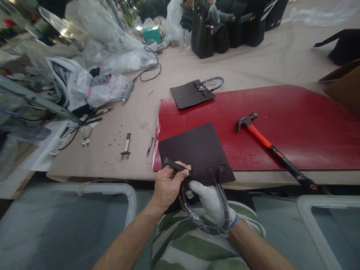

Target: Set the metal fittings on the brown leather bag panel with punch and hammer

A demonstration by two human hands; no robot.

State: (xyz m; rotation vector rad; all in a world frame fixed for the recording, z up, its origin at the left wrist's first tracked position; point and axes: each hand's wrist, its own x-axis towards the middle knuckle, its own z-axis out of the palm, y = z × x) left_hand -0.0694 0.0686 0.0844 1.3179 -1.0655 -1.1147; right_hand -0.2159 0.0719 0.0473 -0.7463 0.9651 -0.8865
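While the panel (pixel 194 146) overhangs the mat's edge (pixel 253 167), the hammer (pixel 264 140) lies apart.

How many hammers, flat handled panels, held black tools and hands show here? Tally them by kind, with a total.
Hammer: 1
Flat handled panels: 2 (near panel, far panel)
Held black tool: 1
Hands: 2 (bare left hand, gloved right hand)
Total: 6

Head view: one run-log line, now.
left hand: bare, holds dark rod | right hand: gloved, at wrapped handle | dark panel: partly on red board | hammer: head on red board
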